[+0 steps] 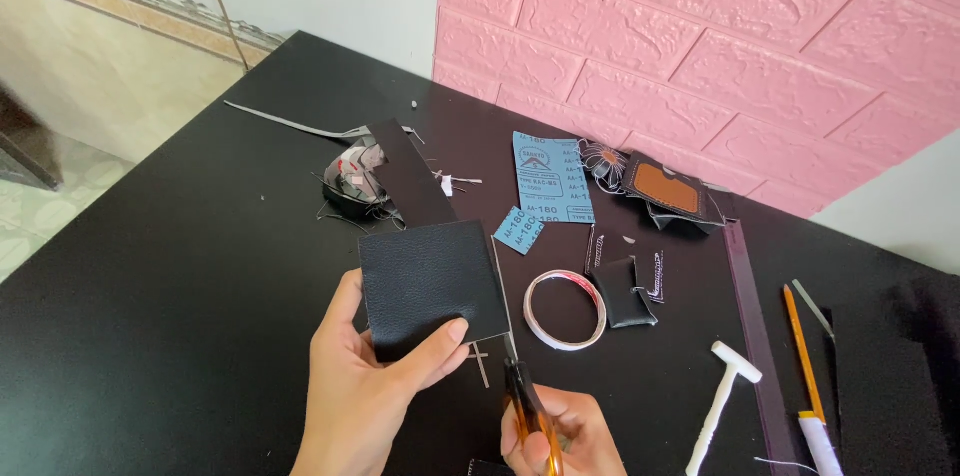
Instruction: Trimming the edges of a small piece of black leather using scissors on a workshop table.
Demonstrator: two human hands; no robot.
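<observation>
The left hand (365, 386) grips a square black leather piece (432, 281) by its lower edge, above the black surface (150, 316). The right hand (560, 436) fingers clasp orange-handled scissors (525, 401), blades meeting the leather's lower right corner. A tape roll (565, 309) lies just beside.

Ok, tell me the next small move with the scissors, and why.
Probably close the orange-handled scissors a little further up the right edge of the black leather piece. The right hand holds the blades at its lower right corner, while the left hand pinches it steady.
</observation>
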